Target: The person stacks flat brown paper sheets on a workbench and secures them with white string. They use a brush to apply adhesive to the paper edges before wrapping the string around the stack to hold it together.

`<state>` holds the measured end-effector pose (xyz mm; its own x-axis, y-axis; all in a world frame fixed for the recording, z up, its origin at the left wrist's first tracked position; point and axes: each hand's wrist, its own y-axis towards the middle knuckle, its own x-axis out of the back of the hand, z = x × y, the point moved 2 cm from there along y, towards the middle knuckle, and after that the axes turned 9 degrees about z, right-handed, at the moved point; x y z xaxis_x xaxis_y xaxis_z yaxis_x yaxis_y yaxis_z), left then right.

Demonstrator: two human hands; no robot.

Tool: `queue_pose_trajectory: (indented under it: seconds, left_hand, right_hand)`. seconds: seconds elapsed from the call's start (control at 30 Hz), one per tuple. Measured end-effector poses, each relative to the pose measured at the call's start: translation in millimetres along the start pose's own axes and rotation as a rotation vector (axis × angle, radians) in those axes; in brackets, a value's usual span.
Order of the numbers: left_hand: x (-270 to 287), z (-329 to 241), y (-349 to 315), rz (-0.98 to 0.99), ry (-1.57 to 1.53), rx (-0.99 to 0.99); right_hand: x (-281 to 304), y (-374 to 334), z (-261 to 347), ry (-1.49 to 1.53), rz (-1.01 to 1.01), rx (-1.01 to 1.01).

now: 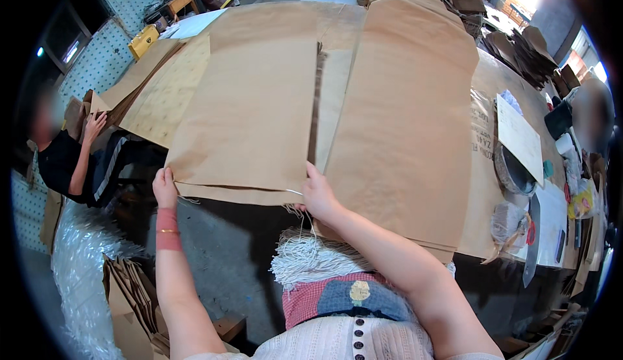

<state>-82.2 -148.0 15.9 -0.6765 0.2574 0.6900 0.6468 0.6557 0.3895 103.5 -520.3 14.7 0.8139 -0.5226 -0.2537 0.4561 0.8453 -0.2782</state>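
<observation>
A large brown paper bag [253,100] lies flat before me, its near edge reaching past the table's edge. That near end is a slightly parted mouth with a narrow lower strip. My left hand [165,190] pinches its near left corner, thumb on top. At the near right corner my right hand [319,196] closes on the bag, and a white string shows beside its fingers. A bundle of white strings [311,259] hangs at my waist, below the right hand. Close on the right lies a stack of brown paper bags [405,113].
Left, a person [71,159] handles brown paper at the table's side. A white board [519,139] rests on a round basin [513,168] at the right, near a long blade [532,240]. Folded paper [130,295] and clear plastic strands [84,256] fill the lower left.
</observation>
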Motion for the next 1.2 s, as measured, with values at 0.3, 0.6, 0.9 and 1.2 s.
queue_pose_trajectory:
  seconds: [0.3, 0.6, 0.9, 1.2]
  left_hand:
    - [-30, -43, -12, -0.224, 0.45, -0.087]
    - [-131, -273, -227, 0.875, -0.156, -0.794]
    - [-174, -287, -261, 1.104, 0.01, -0.743]
    - [-146, -270, -255, 0.929, -0.022, -0.678]
  right_hand:
    - [64, -158, 23, -0.67, 0.494, -0.035]
    - [277, -410, 8, -1.674, -0.994, -0.658]
    - [258, -434, 4, -1.393, -1.137, 0.115]
    - [116, -297, 17, -0.31, -1.065, 0.623]
